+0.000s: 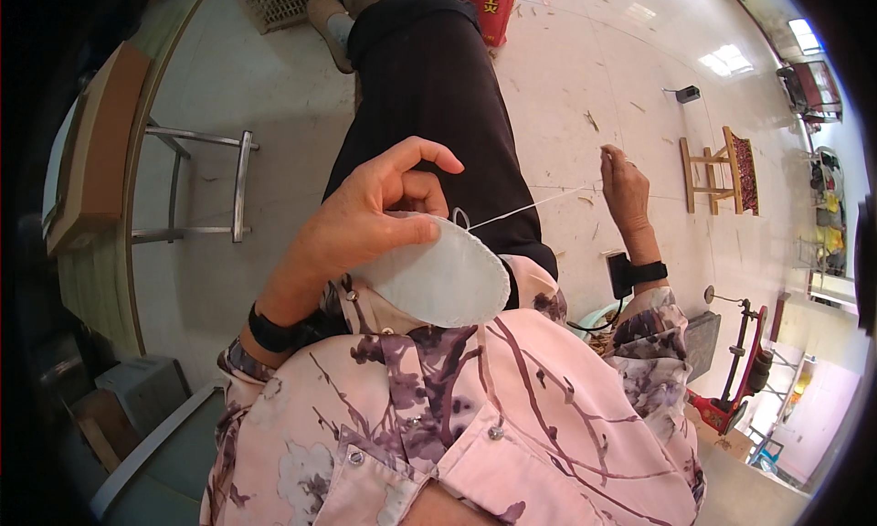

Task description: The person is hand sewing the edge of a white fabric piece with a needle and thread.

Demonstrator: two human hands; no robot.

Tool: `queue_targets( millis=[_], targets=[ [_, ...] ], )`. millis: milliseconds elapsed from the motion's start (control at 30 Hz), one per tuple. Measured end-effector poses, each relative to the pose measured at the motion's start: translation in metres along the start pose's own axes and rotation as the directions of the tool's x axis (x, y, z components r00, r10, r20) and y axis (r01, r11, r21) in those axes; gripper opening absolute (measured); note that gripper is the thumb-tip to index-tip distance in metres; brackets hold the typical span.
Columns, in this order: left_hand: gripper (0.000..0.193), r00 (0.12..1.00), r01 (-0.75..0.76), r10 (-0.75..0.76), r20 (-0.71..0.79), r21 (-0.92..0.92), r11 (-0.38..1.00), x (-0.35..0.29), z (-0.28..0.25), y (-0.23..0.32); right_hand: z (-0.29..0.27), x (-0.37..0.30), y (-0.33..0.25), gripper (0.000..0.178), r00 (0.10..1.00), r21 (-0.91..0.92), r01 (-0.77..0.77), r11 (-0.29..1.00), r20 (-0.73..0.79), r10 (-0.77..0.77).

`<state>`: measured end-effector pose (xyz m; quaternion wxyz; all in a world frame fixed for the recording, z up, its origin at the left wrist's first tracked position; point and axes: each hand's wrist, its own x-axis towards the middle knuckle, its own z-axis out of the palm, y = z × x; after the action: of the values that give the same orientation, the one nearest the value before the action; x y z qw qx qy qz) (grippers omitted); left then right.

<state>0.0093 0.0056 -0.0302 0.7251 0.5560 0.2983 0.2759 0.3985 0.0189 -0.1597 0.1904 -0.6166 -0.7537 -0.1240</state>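
My left hand grips a white insole above my lap, with the thumb pressed on its upper face. Stitching runs along the insole's rounded edge. A white thread leaves that edge beside a small loop and stretches taut to the right. At its far end, my right hand is raised with fingers pinched on the thread. Whether a needle sits in those fingers is too small to make out. The other end of the insole is hidden behind my left hand and sleeve.
To the left stands a table with a cardboard box and a metal-framed stool. A plastic crate and red bag are ahead. Rightward are a wooden folding stool, a black device and a red hand-cranked machine.
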Motion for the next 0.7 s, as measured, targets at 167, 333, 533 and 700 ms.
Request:
queue_targets(
  millis=[167,333,533,700],
  targets=[
    [0.046,0.998,0.054,-0.055,0.013,0.114,0.992,0.000,0.002,-0.001,0.022,-0.017,0.060,0.015,0.993,-0.096,-0.104,0.990,0.043,0.108],
    [0.044,0.994,0.064,-0.087,0.071,0.283,0.957,0.007,0.008,-0.006,-0.014,0.024,-0.030,0.021,0.917,0.510,-0.392,0.766,0.282,0.282],
    [0.041,0.992,0.084,-0.109,0.061,0.325,0.942,0.007,0.006,-0.008,-0.100,0.042,-0.152,0.027,0.389,0.535,-0.815,0.222,0.790,-0.474],
    [0.034,0.989,0.120,-0.139,0.055,0.258,0.959,0.006,0.005,-0.007,-0.096,0.033,-0.152,0.024,0.406,0.490,-0.872,0.002,0.726,-0.555]
  ],
)
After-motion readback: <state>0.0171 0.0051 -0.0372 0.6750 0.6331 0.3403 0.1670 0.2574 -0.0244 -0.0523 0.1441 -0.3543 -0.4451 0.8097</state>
